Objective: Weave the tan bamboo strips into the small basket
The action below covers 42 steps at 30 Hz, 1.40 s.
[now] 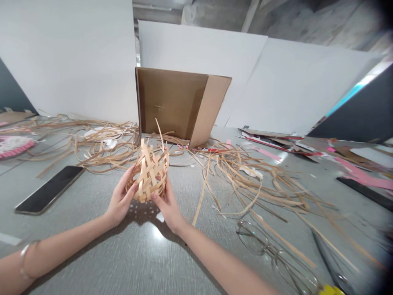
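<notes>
A small basket point(150, 174) woven from pale flat strips is held up just over the grey table. Its weave is open, and one long strip end sticks up from its top. Around its left side wraps my left hand point(120, 198), the thumb pressed on the front strips. My right hand point(168, 205) grips the lower right side, with its thumb at the bottom front. The fingers behind the basket are mostly hidden.
A phone point(50, 189) lies at the left. Behind the basket stands an open cardboard box point(172, 102). Tangled loose strips point(245, 176) spread across the right and back left. Eyeglasses point(270, 250) and a dark tool with yellow handles point(330, 290) lie front right.
</notes>
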Each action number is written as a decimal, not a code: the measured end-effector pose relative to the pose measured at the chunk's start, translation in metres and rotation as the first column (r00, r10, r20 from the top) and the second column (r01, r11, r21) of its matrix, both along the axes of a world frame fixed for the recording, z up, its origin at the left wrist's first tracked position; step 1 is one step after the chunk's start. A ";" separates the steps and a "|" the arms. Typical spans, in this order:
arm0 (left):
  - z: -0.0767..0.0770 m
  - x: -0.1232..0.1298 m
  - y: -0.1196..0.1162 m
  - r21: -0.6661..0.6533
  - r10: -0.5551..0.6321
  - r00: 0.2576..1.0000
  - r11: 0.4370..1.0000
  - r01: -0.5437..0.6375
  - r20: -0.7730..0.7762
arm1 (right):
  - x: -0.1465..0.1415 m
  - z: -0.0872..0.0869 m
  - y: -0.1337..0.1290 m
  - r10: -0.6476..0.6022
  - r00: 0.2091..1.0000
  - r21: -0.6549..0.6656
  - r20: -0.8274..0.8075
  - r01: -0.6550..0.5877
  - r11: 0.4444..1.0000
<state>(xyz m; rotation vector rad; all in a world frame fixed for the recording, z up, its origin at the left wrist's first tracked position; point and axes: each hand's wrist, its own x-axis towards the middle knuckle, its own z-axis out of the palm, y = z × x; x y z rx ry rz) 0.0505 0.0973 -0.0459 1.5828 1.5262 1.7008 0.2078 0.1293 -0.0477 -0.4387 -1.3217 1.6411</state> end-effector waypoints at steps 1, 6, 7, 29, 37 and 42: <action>0.000 0.000 0.000 0.015 0.000 1.000 1.000 0.000 -0.027 | 0.000 0.000 0.000 0.003 1.000 0.000 -0.005 -0.003 1.000; 0.005 -0.002 -0.002 0.123 -0.001 0.982 0.992 0.024 -0.188 | 0.002 0.001 -0.001 0.015 1.000 0.032 -0.022 -0.014 0.999; 0.005 -0.002 -0.002 0.139 -0.004 0.977 0.990 0.034 -0.213 | 0.002 0.002 -0.001 0.016 1.000 0.042 -0.027 -0.015 0.999; 0.004 -0.003 -0.003 0.115 0.008 0.959 0.993 0.026 -0.282 | 0.011 0.004 -0.002 -0.530 0.838 0.436 0.129 0.432 0.790; 0.024 0.002 -0.001 -0.099 -0.097 0.987 0.991 0.085 -0.127 | 0.017 0.018 0.001 -0.647 0.753 0.659 0.120 0.428 0.619; 0.050 0.006 -0.003 -0.193 -0.183 0.958 0.971 0.141 -0.221 | 0.026 0.034 0.002 -0.756 0.629 0.855 0.182 0.279 0.438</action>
